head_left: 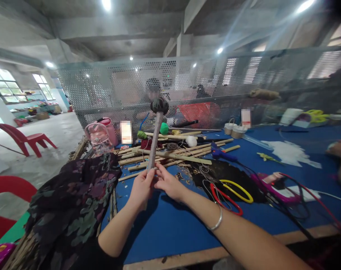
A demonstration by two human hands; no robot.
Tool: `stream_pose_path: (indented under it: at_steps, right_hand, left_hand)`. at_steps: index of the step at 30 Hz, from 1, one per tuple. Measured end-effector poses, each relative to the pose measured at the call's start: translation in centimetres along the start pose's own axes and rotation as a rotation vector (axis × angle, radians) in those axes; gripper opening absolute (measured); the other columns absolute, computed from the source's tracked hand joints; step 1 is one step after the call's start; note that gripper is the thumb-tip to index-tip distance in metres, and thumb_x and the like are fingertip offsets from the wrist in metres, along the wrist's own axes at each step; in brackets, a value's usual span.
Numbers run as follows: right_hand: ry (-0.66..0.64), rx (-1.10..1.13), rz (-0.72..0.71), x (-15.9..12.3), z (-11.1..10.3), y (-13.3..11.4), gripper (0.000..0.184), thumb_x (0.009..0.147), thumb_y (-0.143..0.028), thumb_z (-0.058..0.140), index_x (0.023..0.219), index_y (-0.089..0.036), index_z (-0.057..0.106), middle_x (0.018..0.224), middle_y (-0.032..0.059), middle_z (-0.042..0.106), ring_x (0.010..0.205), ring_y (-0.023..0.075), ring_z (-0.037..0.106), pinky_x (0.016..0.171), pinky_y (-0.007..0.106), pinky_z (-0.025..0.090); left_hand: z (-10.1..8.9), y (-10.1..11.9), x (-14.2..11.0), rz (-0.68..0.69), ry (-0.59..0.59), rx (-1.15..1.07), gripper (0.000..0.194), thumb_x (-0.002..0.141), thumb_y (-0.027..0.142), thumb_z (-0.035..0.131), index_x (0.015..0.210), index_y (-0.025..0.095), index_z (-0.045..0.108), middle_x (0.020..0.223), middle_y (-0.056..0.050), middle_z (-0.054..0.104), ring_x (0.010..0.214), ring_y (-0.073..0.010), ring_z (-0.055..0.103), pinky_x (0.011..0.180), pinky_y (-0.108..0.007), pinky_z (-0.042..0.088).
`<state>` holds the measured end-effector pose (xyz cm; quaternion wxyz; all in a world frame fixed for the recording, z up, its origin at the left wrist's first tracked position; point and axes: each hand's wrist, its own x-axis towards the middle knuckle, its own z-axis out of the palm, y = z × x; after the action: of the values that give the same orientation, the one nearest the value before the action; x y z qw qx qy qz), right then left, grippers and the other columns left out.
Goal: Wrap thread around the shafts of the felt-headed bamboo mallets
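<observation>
Fingers (pixel 159 173) of left hand (pixel 141 186) and right hand (pixel 170 183) hold one grey stick (pixel 155 140), dark knob (pixel 159 107) on; other sticks (pixel 187 158) lie loose.

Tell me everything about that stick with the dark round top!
The stick is straight and greyish, its dark, bulging top looking striped; its material is unclear. It's held up above the blue table, top leaning slightly right. The left hand grips its lower end; the right hand is there too.

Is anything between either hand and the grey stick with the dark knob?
Nothing visible. The left hand holds the grey stick near its lower end; the right hand is close beside it, though whether its fingertips touch the stick is unclear.
</observation>
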<state>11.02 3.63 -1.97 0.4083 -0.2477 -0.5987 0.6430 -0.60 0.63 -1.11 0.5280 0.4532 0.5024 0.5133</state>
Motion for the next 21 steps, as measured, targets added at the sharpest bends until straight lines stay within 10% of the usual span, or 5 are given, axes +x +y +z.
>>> stream_pose_path:
  at_steps: [11, 17, 21]
  right_hand:
    - [0.292, -0.589, 0.010, -0.5, -0.4, 0.4, 0.022, 0.069, -0.017, 0.052, 0.091, -0.017, 0.051, 0.050, -0.0090, 0.040, 0.045, 0.0086, 0.037, 0.045, 0.021, 0.029]
    - [0.372, -0.598, -0.205, -0.2, -0.9, 1.0, 0.066, 0.056, -0.006, 0.052, 0.120, -0.021, 0.041, 0.124, 0.0080, 0.049, 0.116, 0.0213, 0.044, 0.097, 0.037, 0.035]
    - [0.140, -0.272, -0.171, -0.1, -0.1, 1.3, 0.078, 0.057, -0.005, 0.049, 0.130, -0.023, 0.025, 0.127, 0.0095, 0.047, 0.110, 0.0187, 0.051, 0.092, 0.034, 0.042]
  left_hand:
    - [-0.3, -1.0, 0.3, 0.155, 0.059, 0.176, 0.050, 0.077, 0.057, 0.050, 0.094, 0.012, 0.063, 0.047, 0.005, 0.044, 0.042, -0.0085, 0.037, 0.042, -0.020, 0.027]
    - [-0.3, -0.8, 0.2, 0.068, 0.049, 0.096, 0.042, 0.077, 0.056, 0.050, 0.085, 0.016, 0.057, 0.043, 0.010, 0.030, 0.035, -0.0055, 0.024, 0.036, -0.019, 0.017]
    - [-0.2, -0.9, 0.1, 0.167, -0.001, 0.118, 0.037, 0.080, 0.050, 0.052, 0.085, 0.015, 0.061, 0.051, 0.004, 0.049, 0.046, -0.0088, 0.044, 0.046, -0.019, 0.033]
